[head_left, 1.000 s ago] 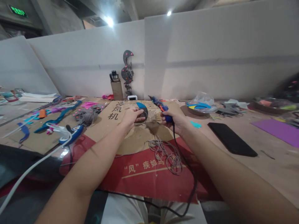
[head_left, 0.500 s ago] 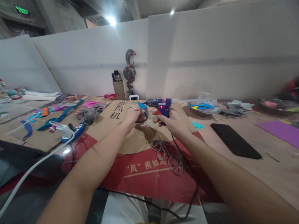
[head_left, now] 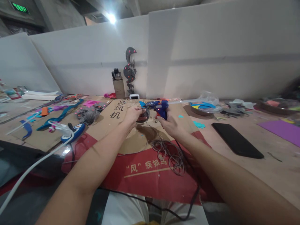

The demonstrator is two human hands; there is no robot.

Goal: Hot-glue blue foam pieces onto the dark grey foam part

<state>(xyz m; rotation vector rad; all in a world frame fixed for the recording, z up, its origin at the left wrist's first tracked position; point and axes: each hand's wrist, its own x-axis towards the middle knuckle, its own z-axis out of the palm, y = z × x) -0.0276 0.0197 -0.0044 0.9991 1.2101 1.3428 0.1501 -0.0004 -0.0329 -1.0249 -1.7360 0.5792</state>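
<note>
My left hand (head_left: 135,115) pinches a small curved piece (head_left: 145,115), grey and yarn-wrapped for most of its length with a bare blue tip. My fingers hide part of it. In my right hand (head_left: 170,122) is a blue hot glue gun (head_left: 161,107) with a small red light, its nozzle pointing left at the blue tip. Whether the nozzle touches it I cannot tell. A pale glue stick (head_left: 181,101) sticks out behind the gun. Grey yarn (head_left: 167,156) runs down from the piece into a loose tangle on the cardboard (head_left: 150,184).
A black phone (head_left: 236,140) and a purple sheet (head_left: 281,129) lie at right. At left are a grey yarn bundle (head_left: 87,115) and a blue-white power strip (head_left: 76,131). A bottle (head_left: 118,86) stands by the white partition (head_left: 199,47). The gun's black cord (head_left: 195,193) crosses the front edge.
The glue gun and my right hand have shifted slightly left, bringing the nozzle up to the blue tip. My left hand has kept its hold on the curved piece.
</note>
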